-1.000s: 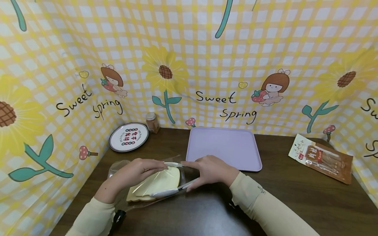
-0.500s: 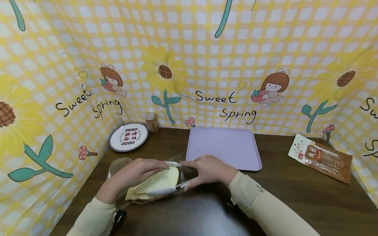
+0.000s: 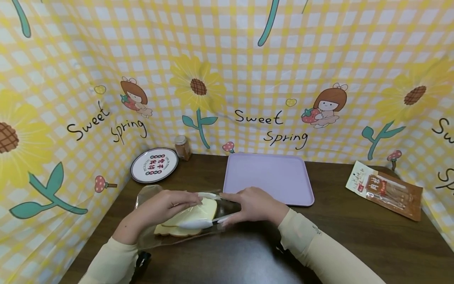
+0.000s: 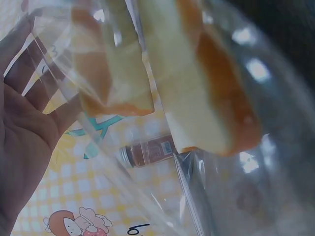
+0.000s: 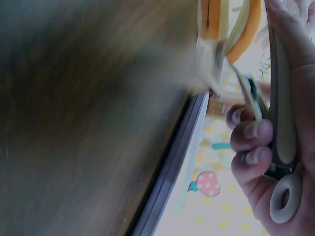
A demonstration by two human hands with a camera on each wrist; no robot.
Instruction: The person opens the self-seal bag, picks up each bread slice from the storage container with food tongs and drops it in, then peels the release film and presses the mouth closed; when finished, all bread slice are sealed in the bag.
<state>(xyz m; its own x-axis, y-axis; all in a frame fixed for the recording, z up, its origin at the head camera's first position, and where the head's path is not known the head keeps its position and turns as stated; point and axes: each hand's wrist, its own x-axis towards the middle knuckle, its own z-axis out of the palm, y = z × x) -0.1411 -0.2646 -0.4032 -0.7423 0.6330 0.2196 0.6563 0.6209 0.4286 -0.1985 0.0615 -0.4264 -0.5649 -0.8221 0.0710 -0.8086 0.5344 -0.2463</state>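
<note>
In the head view, a clear plastic bag [image 3: 145,193] with slices of crusted bread lies low left on the table. My right hand [image 3: 253,203] holds the spread arms of tongs [image 3: 193,224], a ring at the handle end [image 5: 285,199]. The tongs' pale tips reach into the bag, at both edges of the upper bread slice [image 3: 198,213]. A lower slice [image 3: 179,230] shows beneath it. My left hand [image 3: 166,205] rests over the bag, fingers straight. In the left wrist view, two bread slices [image 4: 123,64] hang apart inside the film, left fingers [image 4: 29,64] spread against it.
A purple tray [image 3: 267,179] stands at the back middle of the dark table. Behind the bag are a white plate [image 3: 154,165] and a small spice jar [image 3: 183,148]. At the right lies a brown packet of sausages [image 3: 386,191]. A checked cloth [image 3: 248,79] backs the table.
The tongs' near arm has come up toward the far arm. The upper slice has shifted away from the lower one, which shows more. The bag's back-left edge has risen.
</note>
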